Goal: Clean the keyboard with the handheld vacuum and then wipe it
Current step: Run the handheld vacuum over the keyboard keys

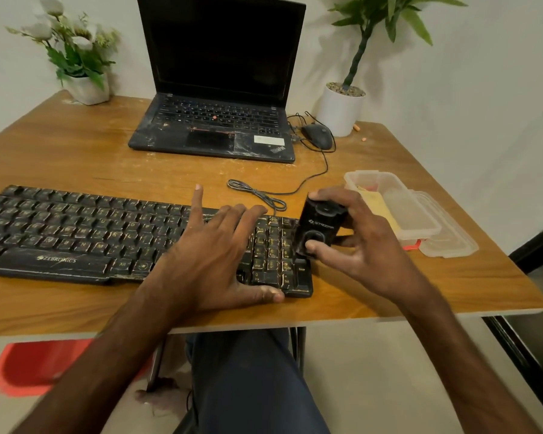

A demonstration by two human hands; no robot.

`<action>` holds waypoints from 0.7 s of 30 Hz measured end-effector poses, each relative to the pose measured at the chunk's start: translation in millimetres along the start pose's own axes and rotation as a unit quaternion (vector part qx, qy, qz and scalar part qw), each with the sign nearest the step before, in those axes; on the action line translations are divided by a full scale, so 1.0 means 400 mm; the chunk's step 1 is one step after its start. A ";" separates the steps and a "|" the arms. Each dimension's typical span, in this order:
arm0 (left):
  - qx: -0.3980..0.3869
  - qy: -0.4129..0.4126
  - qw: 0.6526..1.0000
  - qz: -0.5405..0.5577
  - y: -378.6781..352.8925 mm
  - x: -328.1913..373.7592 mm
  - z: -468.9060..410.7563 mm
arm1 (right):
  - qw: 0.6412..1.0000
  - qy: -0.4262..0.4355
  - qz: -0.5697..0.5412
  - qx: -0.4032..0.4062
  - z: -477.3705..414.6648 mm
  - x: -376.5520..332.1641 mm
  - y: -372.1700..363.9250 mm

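1. The left hand (213,261) lies palm down on the right part of the keyboard (76,233), released and holding nothing. Its fingers are straight and spread, the thumb along the keyboard's near edge and the outermost finger lifted, pointing away over the far edge.
2. The right hand (367,245) grasps the handheld vacuum (322,225), thumb pressed on its lower front and fingers curled over its top and far side. The wrist is angled inward.
3. The handheld vacuum is a small, glossy black block with a round feature under the thumb. It stands tilted at the right end of the keyboard, by the number pad.
4. The keyboard is black plastic, scuffed and dusty, with worn yellowish key legends. It lies flat near the front of the desk (76,151).
5. The desk is wood-grain laminate with a pale edge, speckled with crumbs.
6. Further back sit an open, scratched black laptop (213,126) and a corded mouse (317,136). Clear plastic containers (414,211) lie just right of the right hand.
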State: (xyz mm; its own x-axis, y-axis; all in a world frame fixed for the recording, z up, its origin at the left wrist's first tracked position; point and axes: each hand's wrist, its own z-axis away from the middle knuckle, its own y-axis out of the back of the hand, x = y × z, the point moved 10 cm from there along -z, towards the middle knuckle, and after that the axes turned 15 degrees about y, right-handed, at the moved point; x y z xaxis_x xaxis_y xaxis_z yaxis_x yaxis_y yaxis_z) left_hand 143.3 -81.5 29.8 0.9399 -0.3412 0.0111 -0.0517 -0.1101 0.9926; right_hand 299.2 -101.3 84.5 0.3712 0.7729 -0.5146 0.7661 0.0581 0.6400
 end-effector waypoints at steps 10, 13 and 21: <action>-0.002 -0.005 1.000 -0.005 0.005 0.001 0.004 | 0.998 -0.009 0.060 0.008 -0.083 0.054 0.001; -0.005 0.001 1.000 -0.007 0.001 -0.001 0.000 | 0.999 -0.003 0.043 -0.013 -0.062 0.040 -0.011; 0.000 -0.007 1.000 -0.007 0.003 0.002 0.005 | 0.998 -0.022 0.044 0.030 -0.079 0.062 0.005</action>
State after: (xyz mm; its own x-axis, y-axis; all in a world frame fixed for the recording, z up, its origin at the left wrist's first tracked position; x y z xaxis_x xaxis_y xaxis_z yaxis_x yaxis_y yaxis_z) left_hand 143.4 -83.8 30.7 0.9354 -0.3536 -0.0045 -0.0389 -0.1156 0.9925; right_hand 293.4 -62.1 91.1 0.4604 0.7447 -0.4832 0.7590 -0.0479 0.6493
